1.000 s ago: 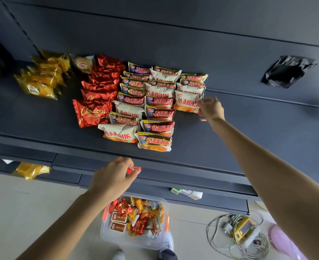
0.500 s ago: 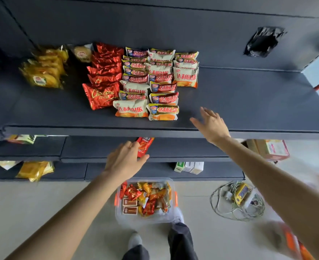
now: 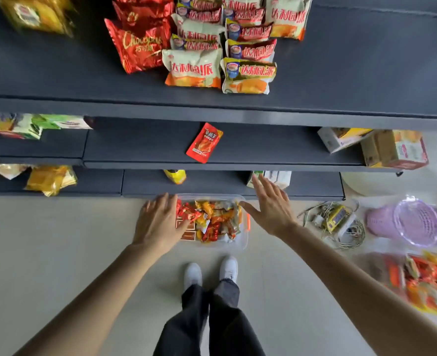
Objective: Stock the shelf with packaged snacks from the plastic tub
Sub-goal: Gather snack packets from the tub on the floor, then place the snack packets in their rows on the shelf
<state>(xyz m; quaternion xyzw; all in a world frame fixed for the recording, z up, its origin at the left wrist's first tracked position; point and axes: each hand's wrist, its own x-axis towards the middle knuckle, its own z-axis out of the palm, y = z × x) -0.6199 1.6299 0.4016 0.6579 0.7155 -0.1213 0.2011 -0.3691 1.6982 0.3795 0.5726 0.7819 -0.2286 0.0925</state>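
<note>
**Two empty hands, one tub [image 3: 239, 243]**

Head view: the left hand [image 3: 158, 224] and right hand [image 3: 271, 209], fingers spread wide, hold nothing over the floor tub of snacks. One red packet [image 3: 205, 143] lies alone on the middle shelf [image 3: 135, 147].

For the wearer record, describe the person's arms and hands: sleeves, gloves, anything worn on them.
The left forearm and right forearm are bare, with no sleeve in view up to the picture's edge. The left hand and right hand wear no gloves, and no watch or bracelet shows at either wrist. Below them are dark trousers and white shoes.
</note>
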